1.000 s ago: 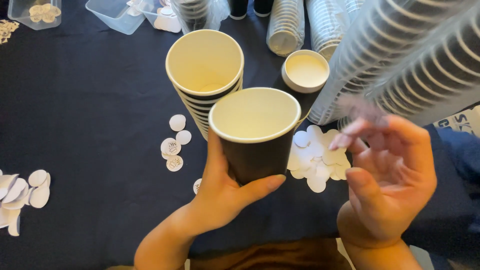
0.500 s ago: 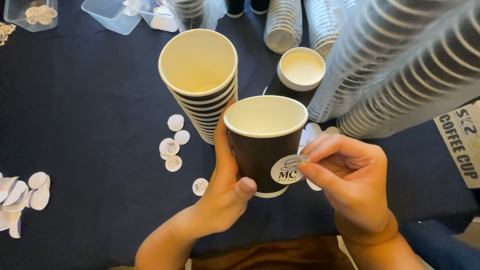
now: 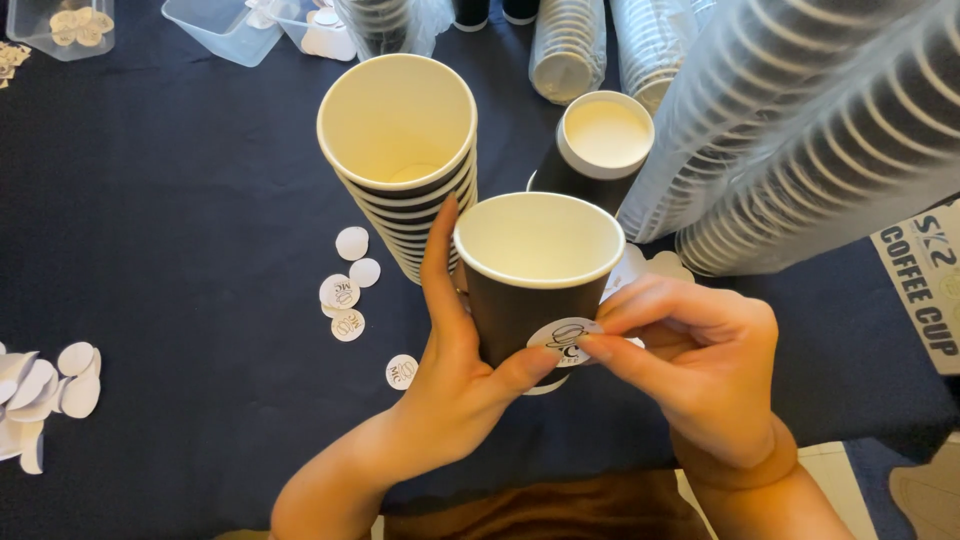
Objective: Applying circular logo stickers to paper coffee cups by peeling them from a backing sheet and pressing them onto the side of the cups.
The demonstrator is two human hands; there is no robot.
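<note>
On the dark tablecloth (image 3: 150, 220), in front of a tall stack of paper cups (image 3: 400, 160), the left hand (image 3: 450, 390) wraps around an upright black paper cup (image 3: 535, 285) while the right hand (image 3: 700, 370) pinches a round white sticker (image 3: 562, 342) against its side, small loose stickers (image 3: 348, 295) lying nearby.

A tall stack of cups (image 3: 400, 150) stands on the dark tablecloth (image 3: 170, 200) beside loose round stickers (image 3: 345, 295) and clear plastic tubs (image 3: 215, 25).

Upright black paper cup (image 3: 535, 290); round white sticker (image 3: 563, 341) seemingly touching it.
</note>
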